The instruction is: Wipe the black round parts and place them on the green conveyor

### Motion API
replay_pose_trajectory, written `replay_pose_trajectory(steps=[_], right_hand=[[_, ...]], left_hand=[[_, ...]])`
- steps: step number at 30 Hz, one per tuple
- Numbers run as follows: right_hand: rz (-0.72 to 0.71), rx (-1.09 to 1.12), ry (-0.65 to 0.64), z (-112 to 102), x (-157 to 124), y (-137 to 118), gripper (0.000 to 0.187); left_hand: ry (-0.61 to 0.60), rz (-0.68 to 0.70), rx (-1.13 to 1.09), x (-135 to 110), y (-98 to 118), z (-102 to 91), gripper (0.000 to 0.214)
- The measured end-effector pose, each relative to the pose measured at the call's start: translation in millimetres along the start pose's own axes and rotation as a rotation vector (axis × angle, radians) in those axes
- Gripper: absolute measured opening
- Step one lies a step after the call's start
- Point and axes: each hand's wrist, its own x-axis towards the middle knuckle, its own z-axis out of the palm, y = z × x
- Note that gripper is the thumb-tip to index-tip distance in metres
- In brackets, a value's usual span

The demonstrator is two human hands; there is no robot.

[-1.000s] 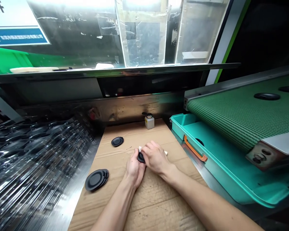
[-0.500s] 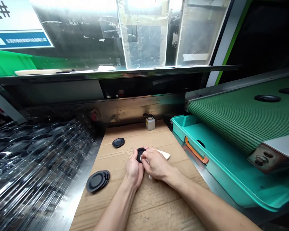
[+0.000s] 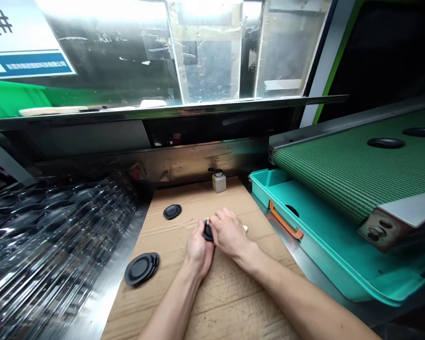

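Observation:
My left hand [image 3: 197,249] is closed round a small black round part [image 3: 207,232], held just above the cardboard. Curled over the near face of that part is my right hand [image 3: 229,232], its fingers closed on a white cloth [image 3: 245,229]. Most of the cloth is hidden behind the right hand; only a corner and a bit near the fingertips show. A short overlapping stack of black round parts [image 3: 140,269] lies to the left of my forearms. Farther back, another black part [image 3: 172,211] rests on the cardboard.
A small whitish bottle with a flipped-up cap [image 3: 219,182] stands at the back of the cardboard sheet [image 3: 248,302]. Clear plastic trays [image 3: 56,264] of black parts fill the left. A teal bin [image 3: 326,250] sits at right, under a green conveyor belt [image 3: 340,160] carrying black parts.
My right hand has turned and shifted slightly up over the black part, covering more of it and of the cloth. The view has moved a little; conveyor parts appear slightly further left.

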Motion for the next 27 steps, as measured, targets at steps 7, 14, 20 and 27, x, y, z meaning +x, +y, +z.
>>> replay_pose_trajectory(steps=[7, 14, 20, 27], right_hand=[[0.046, -0.028, -0.008, -1, 0, -4, 0.021], [0.106, -0.043, -0.104, -7, 3, -2, 0.020], [0.334, -0.115, -0.167, -32, -2, 47, 0.026], [0.045, 0.026, -0.234, -23, -12, 49, 0.036]], left_hand=[[-0.007, -0.021, 0.024, -2, -2, 1.9, 0.023], [0.023, -0.039, 0.002, 4, 7, -0.3, 0.031], [0.082, -0.053, -0.094, 11, 22, -8.1, 0.039], [0.092, -0.079, -0.121, 13, 25, -10.3, 0.038]])
